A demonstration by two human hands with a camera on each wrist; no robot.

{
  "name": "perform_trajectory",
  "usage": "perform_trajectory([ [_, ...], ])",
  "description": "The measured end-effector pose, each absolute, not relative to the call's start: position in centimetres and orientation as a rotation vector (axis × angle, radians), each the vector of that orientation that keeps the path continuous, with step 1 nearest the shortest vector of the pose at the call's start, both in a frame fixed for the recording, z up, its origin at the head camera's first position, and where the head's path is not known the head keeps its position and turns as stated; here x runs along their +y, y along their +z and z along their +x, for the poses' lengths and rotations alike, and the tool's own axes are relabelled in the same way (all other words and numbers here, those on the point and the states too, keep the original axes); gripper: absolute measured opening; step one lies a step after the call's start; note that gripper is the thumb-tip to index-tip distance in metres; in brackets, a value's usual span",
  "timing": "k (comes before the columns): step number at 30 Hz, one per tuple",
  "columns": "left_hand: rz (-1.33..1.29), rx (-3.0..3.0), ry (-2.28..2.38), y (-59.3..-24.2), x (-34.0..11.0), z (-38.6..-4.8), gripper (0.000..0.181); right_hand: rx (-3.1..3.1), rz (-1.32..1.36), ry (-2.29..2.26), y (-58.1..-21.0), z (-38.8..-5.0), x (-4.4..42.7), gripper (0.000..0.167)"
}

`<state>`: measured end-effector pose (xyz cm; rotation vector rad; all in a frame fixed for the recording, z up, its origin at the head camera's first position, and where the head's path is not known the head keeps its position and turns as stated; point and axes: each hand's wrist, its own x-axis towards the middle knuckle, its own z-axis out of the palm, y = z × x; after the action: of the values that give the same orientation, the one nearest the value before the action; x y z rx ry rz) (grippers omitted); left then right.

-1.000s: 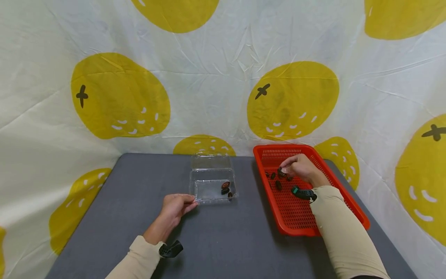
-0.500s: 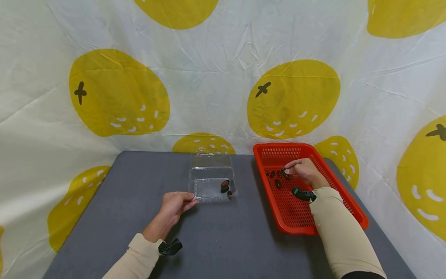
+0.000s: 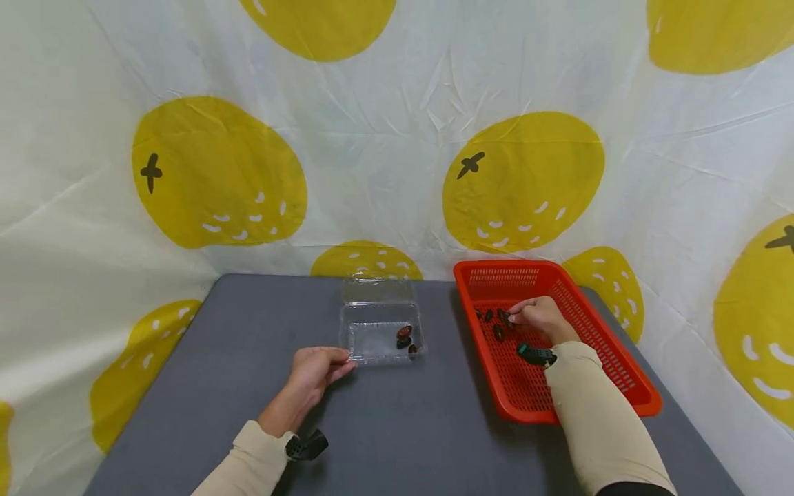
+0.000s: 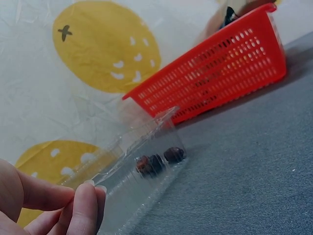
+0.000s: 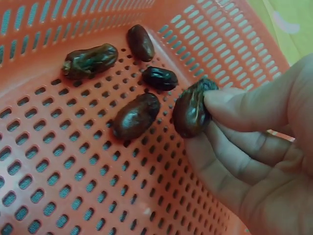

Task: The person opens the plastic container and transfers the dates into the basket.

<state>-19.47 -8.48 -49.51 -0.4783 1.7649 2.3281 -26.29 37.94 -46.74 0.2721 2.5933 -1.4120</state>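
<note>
My left hand (image 3: 313, 372) pinches the near left corner of a clear plastic clamshell box (image 3: 375, 337), whose lid stands raised at the back. Toward the right side of the box lie a few dark dates (image 4: 149, 165), seen through its wall in the left wrist view. Inside the red basket (image 3: 515, 406), my right hand (image 5: 254, 142) holds a wrinkled brown date (image 5: 191, 110) between thumb and fingers. Several more dates (image 5: 136, 116) lie on the basket's perforated floor beside that hand, glossy and dark brown.
Both containers stand on a grey table (image 3: 397, 441), the basket to the right of the box with a strip of table between them. Behind the table hangs a white cloth (image 3: 372, 172) printed with large yellow fruit.
My right hand has shifted slightly toward me within the basket, its fingers moving from one date to another beside it. My left hand keeps its grip on the box corner.
</note>
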Motion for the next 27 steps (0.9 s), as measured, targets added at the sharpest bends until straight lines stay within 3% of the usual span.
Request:
perform_trajectory([
  [17, -0.487, 1.773, 2.318, -49.8, -8.5, -19.4, 0.024, 2.622, 0.3, -1.301, -47.7, -26.3, 37.7, 0.025],
  [27, -0.489, 1.76, 2.312, -49.5, -8.5, -19.5, 0.025, 2.687, 0.22, -1.4, -44.8, -26.1, 36.5, 0.029],
])
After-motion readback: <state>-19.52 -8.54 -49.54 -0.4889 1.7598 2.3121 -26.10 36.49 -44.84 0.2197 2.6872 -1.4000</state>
